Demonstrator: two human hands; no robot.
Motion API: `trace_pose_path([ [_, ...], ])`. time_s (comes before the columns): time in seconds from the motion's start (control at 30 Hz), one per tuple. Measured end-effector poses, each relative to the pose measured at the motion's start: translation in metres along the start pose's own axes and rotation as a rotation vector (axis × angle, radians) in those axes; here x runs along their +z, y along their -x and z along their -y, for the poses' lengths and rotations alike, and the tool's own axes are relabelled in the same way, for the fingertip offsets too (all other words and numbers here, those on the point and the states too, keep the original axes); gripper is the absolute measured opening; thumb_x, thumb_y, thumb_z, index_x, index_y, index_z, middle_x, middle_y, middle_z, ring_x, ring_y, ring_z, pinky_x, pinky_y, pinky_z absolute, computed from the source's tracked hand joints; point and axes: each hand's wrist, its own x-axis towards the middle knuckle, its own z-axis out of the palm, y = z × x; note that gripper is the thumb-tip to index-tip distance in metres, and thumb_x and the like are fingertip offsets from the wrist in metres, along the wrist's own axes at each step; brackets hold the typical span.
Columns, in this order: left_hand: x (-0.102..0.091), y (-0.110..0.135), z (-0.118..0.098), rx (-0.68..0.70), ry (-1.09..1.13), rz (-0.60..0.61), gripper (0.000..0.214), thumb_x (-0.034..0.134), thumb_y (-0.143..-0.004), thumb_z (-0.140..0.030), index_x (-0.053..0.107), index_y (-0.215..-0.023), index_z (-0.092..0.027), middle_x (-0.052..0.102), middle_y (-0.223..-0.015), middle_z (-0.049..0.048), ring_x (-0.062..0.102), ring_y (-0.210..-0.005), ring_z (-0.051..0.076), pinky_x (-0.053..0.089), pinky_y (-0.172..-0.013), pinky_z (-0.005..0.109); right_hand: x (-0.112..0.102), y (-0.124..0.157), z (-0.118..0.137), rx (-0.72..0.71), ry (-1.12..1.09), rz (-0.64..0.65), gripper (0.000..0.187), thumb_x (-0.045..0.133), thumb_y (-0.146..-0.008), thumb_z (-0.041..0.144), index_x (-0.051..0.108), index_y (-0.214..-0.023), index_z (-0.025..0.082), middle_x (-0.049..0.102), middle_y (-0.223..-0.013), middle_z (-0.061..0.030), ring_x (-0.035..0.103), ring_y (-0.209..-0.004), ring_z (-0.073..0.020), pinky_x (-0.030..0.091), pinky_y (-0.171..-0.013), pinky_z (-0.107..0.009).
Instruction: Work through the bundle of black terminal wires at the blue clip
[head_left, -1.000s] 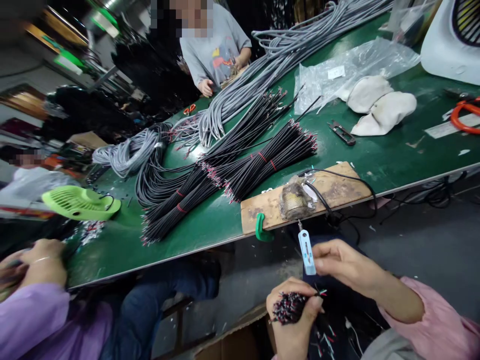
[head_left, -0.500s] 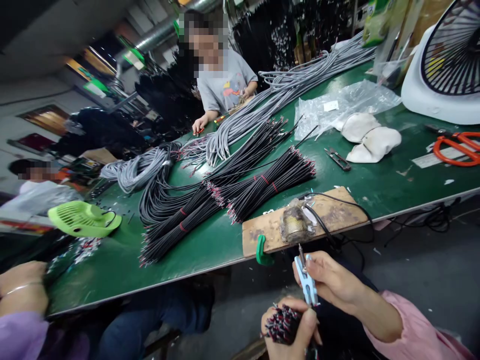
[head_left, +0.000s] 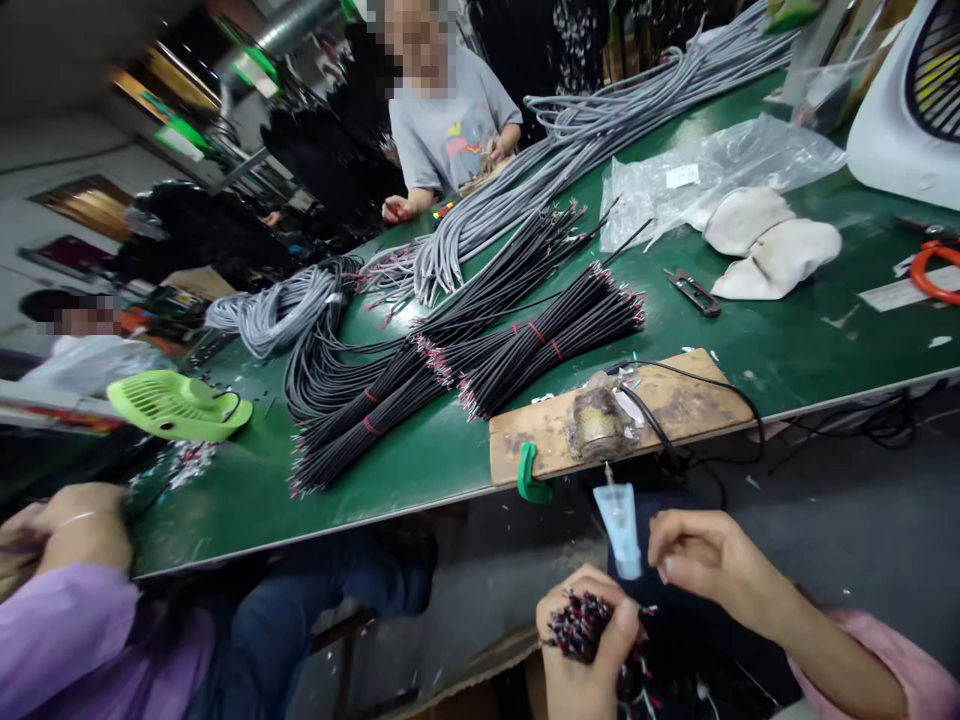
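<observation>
A thick bundle of black cables with red and white stripped wire ends is wrapped in my left hand. My right hand is just right of a light-blue clip, apart from it. Its fingers are loosely bent, with nothing visible between them. The clip hangs from the metal shaft of a small, dusty motor and looks smeared into a cone shape. Whether a wire sits in its jaws is too blurred to tell. The motor rests on a wooden board at the table's edge.
A green clamp grips the board's edge. Tied black cable bundles and grey cables cover the green table. Snips, white gloves and a fan stand right. A purple-sleeved co-worker sits left; another person is opposite.
My right hand has let go of the light-blue clip and moved right. The clip now looks blurred and wider. My left hand still grips the cable bundle; the view has shifted slightly.
</observation>
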Motion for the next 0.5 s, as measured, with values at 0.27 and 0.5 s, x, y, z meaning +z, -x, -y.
trace_pose_path([
  [0.27, 0.003, 0.019, 0.022, -0.311, -0.137, -0.343, 0.046, 0.089, -0.054, -0.038, 0.056, -0.079, -0.017, 0.064, -0.062, -0.0014, 0.056, -0.047, 0.013, 0.048, -0.043, 0.024, 0.018, 0.005, 0.016, -0.309, 0.509, 0.007, 0.010, 0.066, -0.087, 0.021, 0.071, -0.081, 0.015, 0.067, -0.075, -0.0047, 0.056, -0.074, -0.0175, 0.041, -0.072, -0.031],
  [0.5, 0.003, 0.015, 0.018, -0.288, -0.100, -0.243, 0.035, 0.085, -0.059, -0.033, 0.057, -0.071, -0.016, 0.061, -0.060, -0.0033, 0.055, -0.045, 0.011, 0.046, -0.042, 0.021, 0.019, 0.007, 0.015, -0.283, 0.620, -0.031, 0.017, 0.058, -0.089, 0.014, 0.067, -0.075, 0.014, 0.065, -0.071, -0.0038, 0.054, -0.070, -0.0161, 0.040, -0.067, -0.029],
])
